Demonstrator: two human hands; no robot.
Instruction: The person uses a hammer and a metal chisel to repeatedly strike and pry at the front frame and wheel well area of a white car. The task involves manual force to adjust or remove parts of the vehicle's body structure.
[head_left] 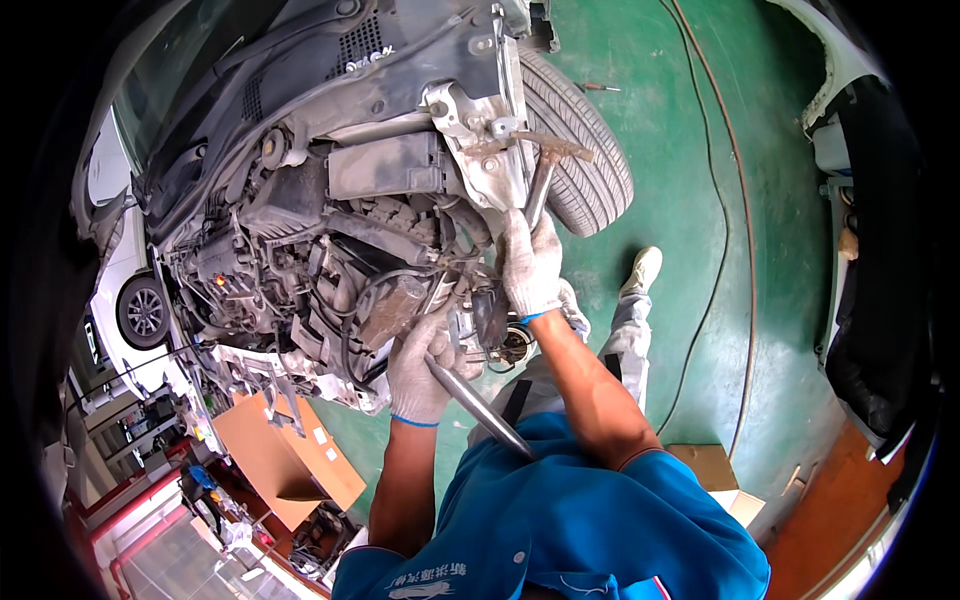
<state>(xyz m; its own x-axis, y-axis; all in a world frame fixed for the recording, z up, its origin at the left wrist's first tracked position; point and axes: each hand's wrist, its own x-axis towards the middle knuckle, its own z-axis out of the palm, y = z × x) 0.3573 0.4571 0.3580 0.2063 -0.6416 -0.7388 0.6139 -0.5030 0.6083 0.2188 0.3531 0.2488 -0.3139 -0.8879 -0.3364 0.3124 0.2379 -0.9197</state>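
Leftmost, I see the left hand, in a knitted glove, fingers curled around a smooth, round steel bar slanting down rightward from the engine parts to the blue shirt. The right hand's fingers wrap the hammer's handle; it points away, rust-brown head crosswise beside the grooved rubber tyre.

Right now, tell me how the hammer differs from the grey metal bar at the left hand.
The hammer has a crosswise head; the metal bar shows as a plain, straight shaft. The hammer's head looks brown and rusty, while the metal bar is grey and shiny. The hammer points away from the body in the right hand; the metal bar slants from the left hand back toward the blue shirt. Both have a grey shaft.
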